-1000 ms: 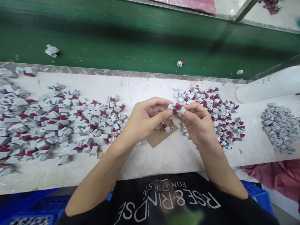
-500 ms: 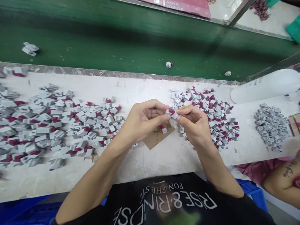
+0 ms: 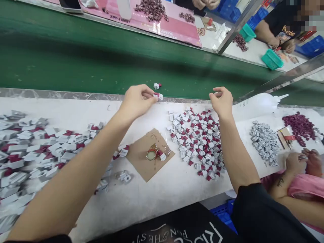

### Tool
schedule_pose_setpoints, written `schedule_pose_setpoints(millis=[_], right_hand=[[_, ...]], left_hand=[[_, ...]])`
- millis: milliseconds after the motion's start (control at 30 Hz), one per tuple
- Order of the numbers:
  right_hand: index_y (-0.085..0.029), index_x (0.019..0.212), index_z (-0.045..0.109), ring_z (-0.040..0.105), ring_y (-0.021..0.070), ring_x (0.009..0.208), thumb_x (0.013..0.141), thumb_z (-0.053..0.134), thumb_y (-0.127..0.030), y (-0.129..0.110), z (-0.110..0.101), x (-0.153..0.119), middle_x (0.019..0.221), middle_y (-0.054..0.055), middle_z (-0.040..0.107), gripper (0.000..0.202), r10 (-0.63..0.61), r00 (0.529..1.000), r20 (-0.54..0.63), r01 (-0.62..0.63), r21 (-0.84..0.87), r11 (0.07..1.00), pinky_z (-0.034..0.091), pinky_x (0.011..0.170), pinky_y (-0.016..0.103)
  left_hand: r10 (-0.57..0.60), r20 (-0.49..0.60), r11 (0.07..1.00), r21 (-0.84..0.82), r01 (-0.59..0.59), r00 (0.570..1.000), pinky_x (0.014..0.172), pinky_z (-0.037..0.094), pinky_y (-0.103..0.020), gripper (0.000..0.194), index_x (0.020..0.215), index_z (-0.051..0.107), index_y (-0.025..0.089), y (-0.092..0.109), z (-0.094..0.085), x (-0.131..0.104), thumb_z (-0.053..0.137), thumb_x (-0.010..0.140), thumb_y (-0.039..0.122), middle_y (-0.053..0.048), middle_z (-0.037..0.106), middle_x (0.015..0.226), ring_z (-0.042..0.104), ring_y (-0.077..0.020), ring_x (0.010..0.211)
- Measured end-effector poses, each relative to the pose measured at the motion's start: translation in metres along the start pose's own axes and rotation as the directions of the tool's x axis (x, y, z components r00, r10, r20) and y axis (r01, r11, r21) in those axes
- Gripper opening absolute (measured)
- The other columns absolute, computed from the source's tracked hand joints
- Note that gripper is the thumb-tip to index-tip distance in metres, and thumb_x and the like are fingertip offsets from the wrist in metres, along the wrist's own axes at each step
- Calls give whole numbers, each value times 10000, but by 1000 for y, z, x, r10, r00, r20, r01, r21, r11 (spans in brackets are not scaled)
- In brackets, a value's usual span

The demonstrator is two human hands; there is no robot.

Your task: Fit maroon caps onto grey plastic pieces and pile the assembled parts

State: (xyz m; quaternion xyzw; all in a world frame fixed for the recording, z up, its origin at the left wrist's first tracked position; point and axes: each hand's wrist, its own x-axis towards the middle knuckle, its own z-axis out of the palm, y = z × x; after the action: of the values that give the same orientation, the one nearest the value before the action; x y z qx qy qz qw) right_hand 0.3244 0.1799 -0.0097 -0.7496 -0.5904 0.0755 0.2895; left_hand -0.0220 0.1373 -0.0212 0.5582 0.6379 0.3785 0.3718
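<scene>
My left hand (image 3: 138, 103) pinches a small grey-and-maroon plastic piece (image 3: 158, 96) between thumb and fingers, over the table's far edge. Just beyond it, a similar piece (image 3: 157, 85) lies on the green belt. My right hand (image 3: 222, 103) is over the same edge further right, its thumb and fingers curled closed; a pale bit shows between them, too small to name. Below and between my hands, a brown card (image 3: 141, 168) lies on the table, bearing a small round glue-like dish (image 3: 151, 155) and another grey-and-maroon piece (image 3: 162, 156).
Larger grey-and-maroon pieces (image 3: 43, 148) spread over the left side; a pile of smaller ones (image 3: 197, 141) is right of the card. A white squeeze bottle (image 3: 255, 104) lies behind a grey heap (image 3: 264, 141). A co-worker's hands (image 3: 303, 162) are at right, near maroon parts (image 3: 300, 126).
My hands have come apart and reached forward to the belt's edge. The left carries the grey-and-maroon piece; the right has let go of it. The view has shifted, showing more beyond the belt.
</scene>
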Motion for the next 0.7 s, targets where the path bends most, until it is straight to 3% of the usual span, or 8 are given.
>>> schedule_pose_setpoints(millis=[67,167,333,500,600,700], right_hand=[[-181,1189,767,725,337,1058,913,723,-240,18,7,33,1018,121,759,286,77,996,-52,-85,-175,981,586,1077,558],[-172,1123,760,706,356,1048,867,775,-260,31,18,55,1018,142,746,271,125,991,-40,-131,-226,965,576,1066,571],[-220,1053,749,701,347,1006,839,702,-164,33,32,49,955,115,746,227,114,993,7,-110,-199,974,574,1035,541],[-215,1092,770,726,346,1026,834,710,-156,31,28,40,1041,129,747,271,116,991,60,-102,-201,974,580,1035,527],[-199,1187,792,746,352,1030,826,770,-160,15,24,35,1328,205,694,364,97,995,33,-85,-258,963,583,1012,549],[-200,1300,785,756,356,1082,930,769,-199,-31,40,19,1431,224,670,370,-106,991,76,120,-205,971,578,1008,541]], left_hand=[[-85,-49,996,35,86,995,948,609,-475,186,868,728,228,-1,-1,25,912,839,215,-96,804,949,762,-337,970],[-173,-108,981,65,180,979,991,588,-505,210,859,670,227,1,0,50,873,888,179,-119,795,1011,769,-362,1037],[-188,-157,980,29,195,969,1011,588,-470,251,898,670,224,-1,-2,62,885,849,103,-125,797,1117,764,-338,1086],[-182,-213,982,12,189,960,963,592,-439,223,893,685,231,-15,-28,61,895,858,165,-81,787,1038,760,-304,1026],[-214,-273,972,35,232,938,956,593,-442,225,867,664,234,-27,-46,63,875,860,157,-67,773,1000,758,-298,1009],[-257,-323,955,58,290,911,926,587,-423,242,844,640,232,-38,-55,66,859,848,129,-64,754,956,745,-280,961]])
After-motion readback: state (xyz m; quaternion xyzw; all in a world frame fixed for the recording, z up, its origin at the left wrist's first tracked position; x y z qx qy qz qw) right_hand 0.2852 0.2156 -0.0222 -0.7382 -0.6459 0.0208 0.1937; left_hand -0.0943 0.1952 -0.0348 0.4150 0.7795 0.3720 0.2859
